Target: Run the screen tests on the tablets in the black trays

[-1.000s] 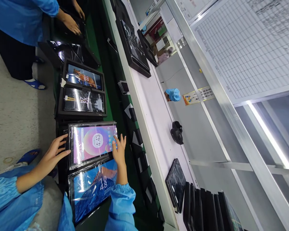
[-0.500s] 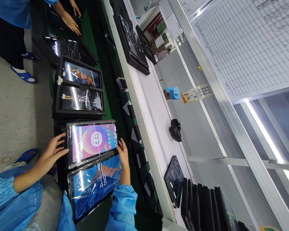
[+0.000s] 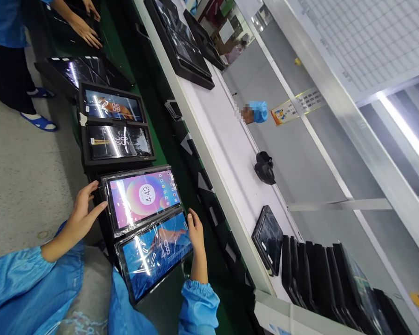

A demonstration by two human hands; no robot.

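Two lit tablets in clear film lie side by side on a dark tray in front of me. The farther tablet has a pink screen reading 4:43. My left hand is at its left end, with thumb and fingers on either side of that edge. The nearer tablet has a blue screen. My right hand rests at its right end, fingers curled against the edge, thumb at the corner. Both my sleeves are blue.
More lit tablets in black trays run along the green belt toward another person's hands. A white shelf holds a black object, a leaning tablet and a row of upright dark tablets.
My right hand slid from the pink tablet's right end down to the blue tablet's right end. My left hand stayed at the pink tablet's left edge. The view swung a little.
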